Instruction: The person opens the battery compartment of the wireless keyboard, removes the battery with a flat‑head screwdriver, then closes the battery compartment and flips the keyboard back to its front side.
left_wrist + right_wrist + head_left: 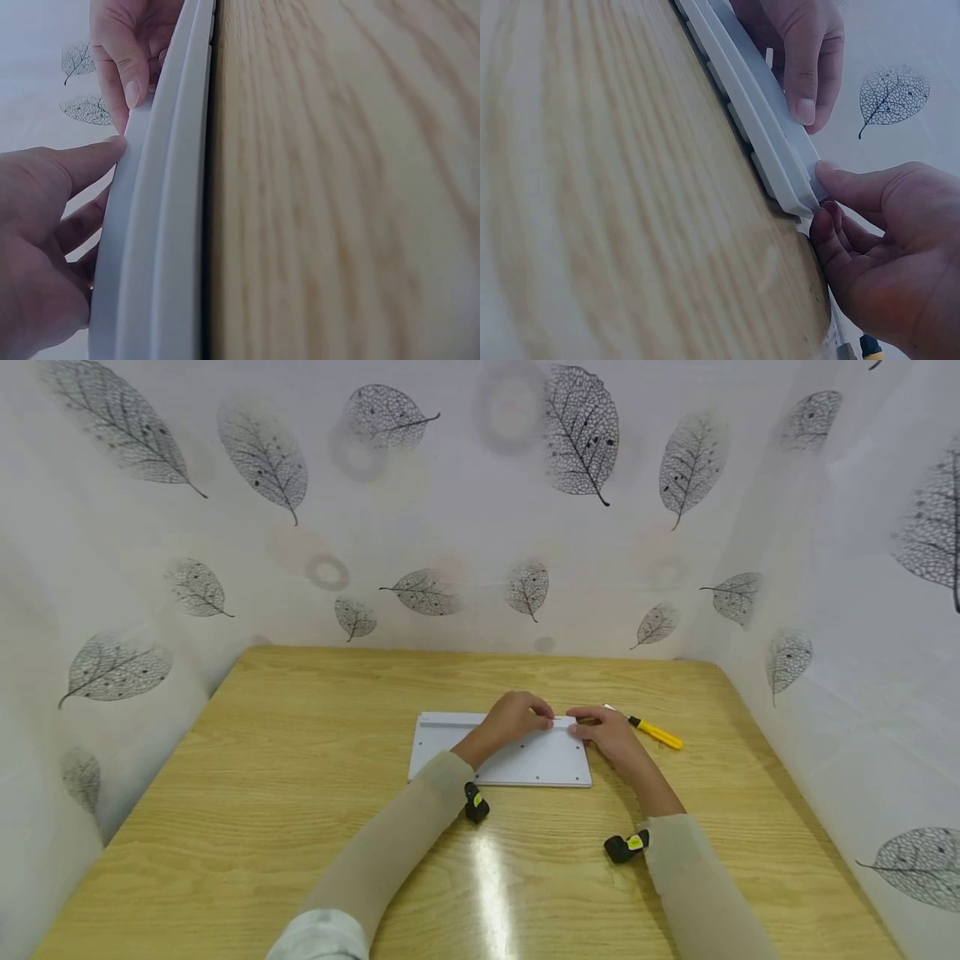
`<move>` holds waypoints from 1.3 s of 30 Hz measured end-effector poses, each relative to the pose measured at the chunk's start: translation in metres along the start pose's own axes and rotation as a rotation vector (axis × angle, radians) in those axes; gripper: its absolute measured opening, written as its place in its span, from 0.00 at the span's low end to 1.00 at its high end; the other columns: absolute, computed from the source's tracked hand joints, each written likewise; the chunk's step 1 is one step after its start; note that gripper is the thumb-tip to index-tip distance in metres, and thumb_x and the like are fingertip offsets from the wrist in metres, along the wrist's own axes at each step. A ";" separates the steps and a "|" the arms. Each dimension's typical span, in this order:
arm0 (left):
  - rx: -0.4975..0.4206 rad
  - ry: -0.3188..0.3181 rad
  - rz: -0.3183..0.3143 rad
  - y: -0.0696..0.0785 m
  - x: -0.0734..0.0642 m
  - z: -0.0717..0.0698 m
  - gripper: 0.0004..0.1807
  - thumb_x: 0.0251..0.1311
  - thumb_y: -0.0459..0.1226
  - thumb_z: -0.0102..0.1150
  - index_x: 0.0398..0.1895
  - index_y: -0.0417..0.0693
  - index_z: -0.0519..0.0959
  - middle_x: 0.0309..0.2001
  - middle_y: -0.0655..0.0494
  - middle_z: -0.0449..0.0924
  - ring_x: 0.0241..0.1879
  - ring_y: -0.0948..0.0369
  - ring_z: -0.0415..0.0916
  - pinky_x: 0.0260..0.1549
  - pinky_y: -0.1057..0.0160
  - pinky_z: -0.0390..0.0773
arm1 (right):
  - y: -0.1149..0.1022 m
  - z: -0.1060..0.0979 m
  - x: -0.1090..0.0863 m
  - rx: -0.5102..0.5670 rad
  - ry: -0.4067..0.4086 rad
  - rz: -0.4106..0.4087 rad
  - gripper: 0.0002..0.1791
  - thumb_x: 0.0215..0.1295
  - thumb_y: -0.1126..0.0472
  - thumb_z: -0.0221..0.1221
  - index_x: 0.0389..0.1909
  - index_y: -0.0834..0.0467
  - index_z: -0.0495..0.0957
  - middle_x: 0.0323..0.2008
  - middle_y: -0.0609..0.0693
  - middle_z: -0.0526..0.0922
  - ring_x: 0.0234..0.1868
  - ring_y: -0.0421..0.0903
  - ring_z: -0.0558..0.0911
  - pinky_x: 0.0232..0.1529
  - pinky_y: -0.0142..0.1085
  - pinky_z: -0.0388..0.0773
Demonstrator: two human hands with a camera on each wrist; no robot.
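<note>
A white keyboard [510,758] lies face down, with small dark screw spots on its back and a raised bar along its far side. Keys show under its edge in the right wrist view. My left hand [512,720] holds the far edge near the right end, its thumb [97,157] on the bar and the other fingers behind it. Close by, my right hand [611,737] pinches the far right corner, thumb [855,184] on the bar and fingertips at the corner. A thin thing by the left fingertips is too small to tell.
A screwdriver [660,734] with a yellow handle lies right of the keyboard, beyond the right hand. The wooden table [300,827] runs back to a white curtain [465,518] with leaf prints, which also closes both sides.
</note>
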State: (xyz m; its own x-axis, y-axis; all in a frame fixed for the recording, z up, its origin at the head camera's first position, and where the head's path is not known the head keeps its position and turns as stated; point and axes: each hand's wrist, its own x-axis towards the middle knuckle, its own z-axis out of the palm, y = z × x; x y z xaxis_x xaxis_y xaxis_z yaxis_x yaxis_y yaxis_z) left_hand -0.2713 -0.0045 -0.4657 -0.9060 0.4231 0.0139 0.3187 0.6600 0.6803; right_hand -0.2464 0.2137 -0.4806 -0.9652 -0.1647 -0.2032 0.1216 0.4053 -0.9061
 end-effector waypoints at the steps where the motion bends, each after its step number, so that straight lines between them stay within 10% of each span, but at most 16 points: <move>1: -0.001 0.001 -0.001 -0.001 0.000 0.000 0.07 0.67 0.43 0.64 0.43 0.56 0.88 0.42 0.63 0.87 0.46 0.65 0.80 0.50 0.62 0.76 | 0.000 0.000 0.000 0.000 -0.001 0.001 0.22 0.71 0.55 0.62 0.64 0.55 0.78 0.66 0.57 0.71 0.59 0.52 0.75 0.50 0.32 0.78; 39: -0.057 -0.057 -0.134 0.008 0.003 -0.006 0.06 0.65 0.44 0.66 0.41 0.55 0.85 0.40 0.64 0.83 0.38 0.64 0.75 0.42 0.63 0.70 | -0.002 0.001 -0.001 -0.016 -0.005 -0.007 0.22 0.72 0.57 0.61 0.64 0.56 0.77 0.63 0.57 0.73 0.56 0.52 0.76 0.49 0.32 0.79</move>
State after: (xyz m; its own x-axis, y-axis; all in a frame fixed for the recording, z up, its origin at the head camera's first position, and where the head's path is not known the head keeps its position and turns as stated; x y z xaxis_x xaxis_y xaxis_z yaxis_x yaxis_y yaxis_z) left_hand -0.2728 -0.0014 -0.4561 -0.9216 0.3693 -0.1197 0.1787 0.6772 0.7138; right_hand -0.2457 0.2118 -0.4793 -0.9647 -0.1725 -0.1988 0.1109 0.4186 -0.9014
